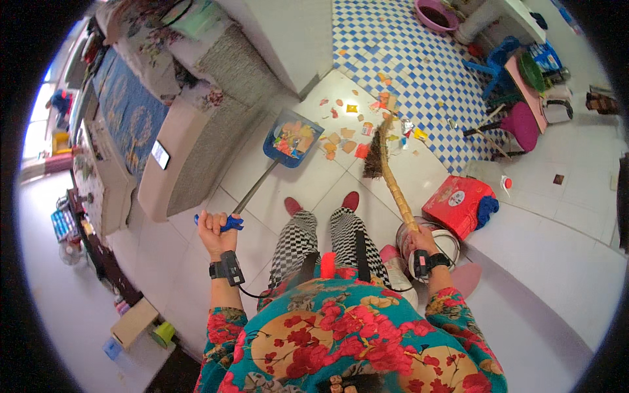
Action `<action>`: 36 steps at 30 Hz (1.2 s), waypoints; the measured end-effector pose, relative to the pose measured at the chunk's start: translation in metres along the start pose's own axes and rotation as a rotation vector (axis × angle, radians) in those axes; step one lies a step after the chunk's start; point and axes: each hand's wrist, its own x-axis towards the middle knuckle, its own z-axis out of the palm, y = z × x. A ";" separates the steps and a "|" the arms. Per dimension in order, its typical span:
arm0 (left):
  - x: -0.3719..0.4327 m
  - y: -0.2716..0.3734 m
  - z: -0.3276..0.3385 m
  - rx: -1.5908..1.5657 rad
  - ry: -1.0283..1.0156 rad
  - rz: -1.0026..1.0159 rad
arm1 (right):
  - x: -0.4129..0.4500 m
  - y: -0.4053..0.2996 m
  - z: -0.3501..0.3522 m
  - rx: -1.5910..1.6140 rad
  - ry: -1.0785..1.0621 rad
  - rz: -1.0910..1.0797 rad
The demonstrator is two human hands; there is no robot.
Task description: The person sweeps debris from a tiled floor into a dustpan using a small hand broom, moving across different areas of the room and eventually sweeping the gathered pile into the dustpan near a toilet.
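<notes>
My left hand [217,236] grips the blue handle end of a long-handled dustpan [271,150]. The blue pan lies on the floor beside the sofa and holds scraps of paper and wrappers [295,139]. In my right hand [422,241] is the bound shaft of a broom [393,184]. The broom's dark bristles [375,152] rest on the floor to the right of the pan. Paper scraps, peel-like bits [348,146] and a yellow wrapper [352,108] lie scattered between pan and broom, and more reach onto the blue-and-white checked tiles.
A grey sofa [236,73] with a phone [160,155] on its arm stands at left. Near my right hand are a red box [454,199] and buckets [446,244]. Beyond are a purple stool [522,126], a blue chair [496,64] and a pink basin [432,25].
</notes>
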 end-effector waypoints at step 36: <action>-0.094 0.097 -0.202 -0.261 0.232 0.287 | 0.071 -0.077 0.224 -0.457 -0.418 -0.106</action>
